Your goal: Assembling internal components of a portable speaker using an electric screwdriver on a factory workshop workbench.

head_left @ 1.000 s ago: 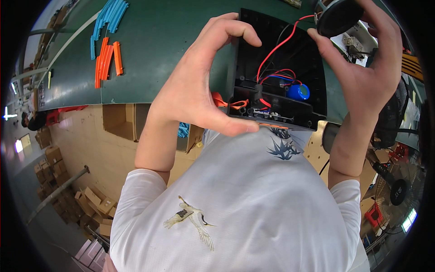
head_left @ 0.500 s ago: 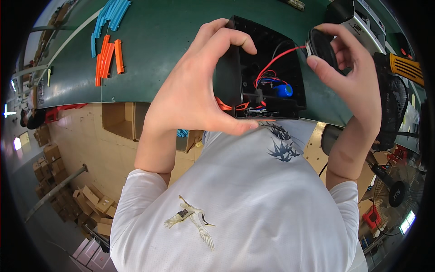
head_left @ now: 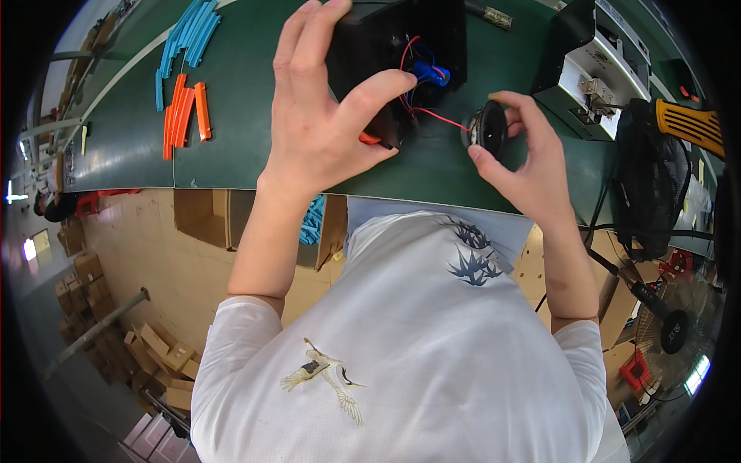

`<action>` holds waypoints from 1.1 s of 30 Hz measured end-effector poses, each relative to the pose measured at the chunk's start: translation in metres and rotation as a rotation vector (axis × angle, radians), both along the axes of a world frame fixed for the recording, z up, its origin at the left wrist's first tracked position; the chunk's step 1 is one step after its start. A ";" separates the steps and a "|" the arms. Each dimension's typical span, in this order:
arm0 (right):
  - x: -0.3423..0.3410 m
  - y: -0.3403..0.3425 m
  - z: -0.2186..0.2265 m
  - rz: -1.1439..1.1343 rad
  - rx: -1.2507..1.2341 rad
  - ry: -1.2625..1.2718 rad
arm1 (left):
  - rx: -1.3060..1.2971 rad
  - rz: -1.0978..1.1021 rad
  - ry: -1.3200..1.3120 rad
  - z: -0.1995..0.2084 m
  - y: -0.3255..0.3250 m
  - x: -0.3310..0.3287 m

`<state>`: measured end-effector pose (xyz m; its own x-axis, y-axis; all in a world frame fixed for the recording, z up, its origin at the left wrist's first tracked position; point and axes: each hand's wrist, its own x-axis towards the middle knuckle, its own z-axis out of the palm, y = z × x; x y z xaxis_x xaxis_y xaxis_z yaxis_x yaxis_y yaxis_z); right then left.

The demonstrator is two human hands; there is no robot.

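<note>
Speaker, round and black, sits pinched in our right hand near the green bench's front edge. Our left hand spreads against a black plastic box, grip unclear.

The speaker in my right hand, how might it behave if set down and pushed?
Being round, the speaker could well roll if stood on edge. The thin red wire joined to it would probably bend easily, but may tether it if pulled taut.

A green table is set above a tan floor. Brown cartons are piled at the left, near a slanted pole; a fan is placed at the right. A lamp is lit far left.
</note>
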<state>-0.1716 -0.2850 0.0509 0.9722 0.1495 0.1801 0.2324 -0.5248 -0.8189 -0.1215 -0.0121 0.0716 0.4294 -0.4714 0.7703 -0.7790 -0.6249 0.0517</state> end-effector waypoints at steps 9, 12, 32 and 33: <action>-0.006 0.009 0.003 -0.006 -0.417 -0.254 | -0.167 -0.053 -0.059 -0.016 -0.001 0.013; -0.002 0.022 0.020 -0.044 -0.166 -0.479 | -0.127 -0.026 0.029 -0.010 -0.010 0.006; 0.040 0.052 0.027 0.276 -0.474 -0.713 | -0.226 -0.499 -0.309 -0.023 -0.037 0.098; 0.041 0.051 0.026 0.299 -0.417 -0.690 | -0.400 -0.694 -0.546 -0.040 -0.034 0.106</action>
<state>-0.1302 -0.2345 0.0772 0.5749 0.5671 0.5898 0.7837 -0.5888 -0.1977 -0.0155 -0.0461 0.0312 -0.3105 -0.1450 0.9395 -0.9475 -0.0319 -0.3181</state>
